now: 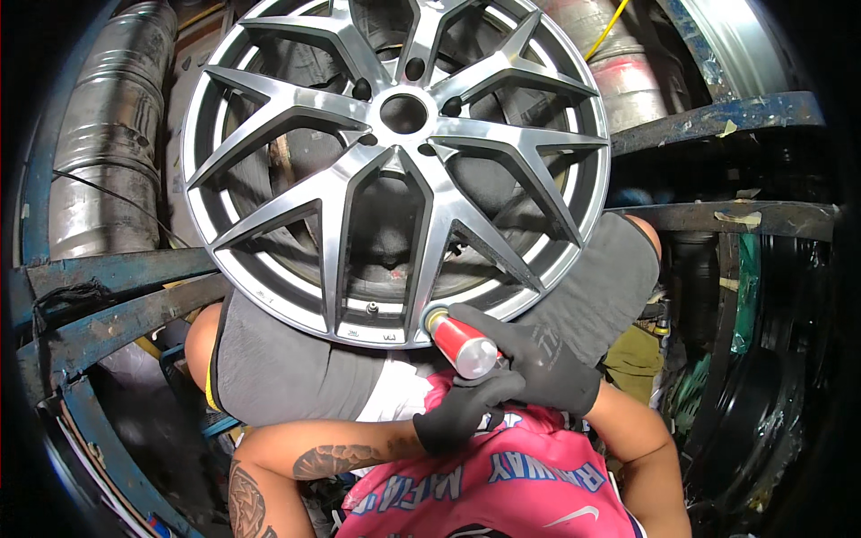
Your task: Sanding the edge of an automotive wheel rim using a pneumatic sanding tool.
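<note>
A large alloy wheel with polished silver spokes and dark grey pockets lies face up over my lap and knees. My right hand, in a dark glove, is wrapped round a small red power tool with a silver end cap, which looks like a mini sander. Its small round pad meets the wheel's near lip, at the foot of a spoke. Also gloved, my left hand curls its fingers against the tool's lower side. The tool's handle is mostly hidden by both hands.
Blue metal rack bars run along the left, and more bars cross at the right. Worn metal cylinders stand behind the left bars. Dark wheels are stacked on the right. A yellow cord hangs at the far right.
</note>
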The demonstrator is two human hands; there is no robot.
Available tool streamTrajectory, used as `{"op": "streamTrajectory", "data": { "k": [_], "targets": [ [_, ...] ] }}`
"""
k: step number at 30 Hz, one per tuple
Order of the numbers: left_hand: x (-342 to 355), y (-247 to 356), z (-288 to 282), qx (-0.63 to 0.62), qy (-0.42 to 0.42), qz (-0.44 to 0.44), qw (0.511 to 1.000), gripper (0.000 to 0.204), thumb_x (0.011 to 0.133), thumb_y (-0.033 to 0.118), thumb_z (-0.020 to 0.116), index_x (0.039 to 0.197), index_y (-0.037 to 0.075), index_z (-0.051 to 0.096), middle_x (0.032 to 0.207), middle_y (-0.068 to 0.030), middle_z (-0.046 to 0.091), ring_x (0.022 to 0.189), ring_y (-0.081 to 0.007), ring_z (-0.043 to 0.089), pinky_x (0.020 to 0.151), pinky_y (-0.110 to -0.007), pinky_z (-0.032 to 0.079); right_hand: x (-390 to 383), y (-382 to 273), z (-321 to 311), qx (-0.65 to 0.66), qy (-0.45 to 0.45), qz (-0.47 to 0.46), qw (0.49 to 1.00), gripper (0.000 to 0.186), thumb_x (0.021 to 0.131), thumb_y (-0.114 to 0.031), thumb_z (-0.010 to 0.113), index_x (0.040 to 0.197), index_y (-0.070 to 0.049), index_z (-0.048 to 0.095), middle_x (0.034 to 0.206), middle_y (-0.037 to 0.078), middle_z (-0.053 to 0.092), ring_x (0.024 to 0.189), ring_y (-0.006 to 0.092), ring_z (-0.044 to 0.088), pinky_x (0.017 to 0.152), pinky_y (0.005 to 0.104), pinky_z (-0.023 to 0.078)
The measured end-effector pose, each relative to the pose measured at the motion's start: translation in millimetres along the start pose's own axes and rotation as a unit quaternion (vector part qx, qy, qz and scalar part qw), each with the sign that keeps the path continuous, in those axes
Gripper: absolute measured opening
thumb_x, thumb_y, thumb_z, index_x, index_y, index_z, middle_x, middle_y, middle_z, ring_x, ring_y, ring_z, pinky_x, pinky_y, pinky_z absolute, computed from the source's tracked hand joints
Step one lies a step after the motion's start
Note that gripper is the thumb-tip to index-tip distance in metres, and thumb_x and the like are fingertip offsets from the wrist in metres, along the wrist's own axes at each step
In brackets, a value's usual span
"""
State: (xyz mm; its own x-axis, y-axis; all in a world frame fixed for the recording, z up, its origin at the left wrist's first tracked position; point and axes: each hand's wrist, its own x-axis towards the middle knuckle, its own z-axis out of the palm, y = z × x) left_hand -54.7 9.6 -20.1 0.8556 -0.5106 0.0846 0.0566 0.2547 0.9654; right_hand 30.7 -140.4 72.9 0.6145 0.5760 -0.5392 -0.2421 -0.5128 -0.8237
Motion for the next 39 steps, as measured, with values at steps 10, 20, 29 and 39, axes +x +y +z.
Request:
{"op": "streamTrajectory", "data": {
  "k": [10,20,29,39],
  "targets": [
    [-24.8,-9.2,-2.7,0.061,-0.079,0.000,0.995,0.038,0.084,0.003,0.067,0.122,0.002,0.061,0.118,-0.0162,0.063,0.115,-0.0332,0.061,0.101,-0.043,0.047,-3.4,25.5,24.3,-0.099,0.079,-0.085,0.988,0.081,0.085,-0.036,0.072,0.156,-0.017,0.036,0.117,0.021,0.068,0.100,0.0385,0.069,0.083,0.0453,0.053],
    [-33.2,-15.5,2.8,0.000,-0.091,-0.076,0.993,0.026,0.092,0.004,0.059,0.117,0.002,0.065,0.115,-0.0160,0.065,0.109,-0.0321,0.063,0.096,-0.039,0.049,-10.9,19.0,30.0,-0.184,0.099,-0.052,0.976,0.081,0.085,-0.035,0.070,0.155,-0.013,0.036,0.102,0.019,0.070,0.089,0.0379,0.069,0.075,0.0464,0.053],
    [-0.7,-11.8,6.3,-0.070,-0.151,-0.109,0.980,0.020,0.096,0.005,0.053,0.112,0.004,0.065,0.109,-0.0116,0.062,0.093,-0.0243,0.061,0.080,-0.035,0.051,-30.7,31.0,31.7,-0.180,0.194,-0.053,0.963,0.080,0.087,-0.028,0.069,0.157,-0.014,0.032,0.098,0.021,0.069,0.086,0.0394,0.069,0.072,0.0480,0.053],
    [-11.2,1.7,22.1,0.091,0.019,-0.048,0.994,0.014,0.095,0.012,0.057,0.087,0.002,0.063,0.080,-0.0101,0.064,0.073,-0.0147,0.060,0.067,-0.034,0.050,-17.8,36.5,38.3,0.011,0.195,-0.050,0.980,0.077,0.089,-0.029,0.069,0.154,-0.007,0.033,0.117,0.028,0.065,0.102,0.0434,0.067,0.085,0.0472,0.053]
  ]
}}
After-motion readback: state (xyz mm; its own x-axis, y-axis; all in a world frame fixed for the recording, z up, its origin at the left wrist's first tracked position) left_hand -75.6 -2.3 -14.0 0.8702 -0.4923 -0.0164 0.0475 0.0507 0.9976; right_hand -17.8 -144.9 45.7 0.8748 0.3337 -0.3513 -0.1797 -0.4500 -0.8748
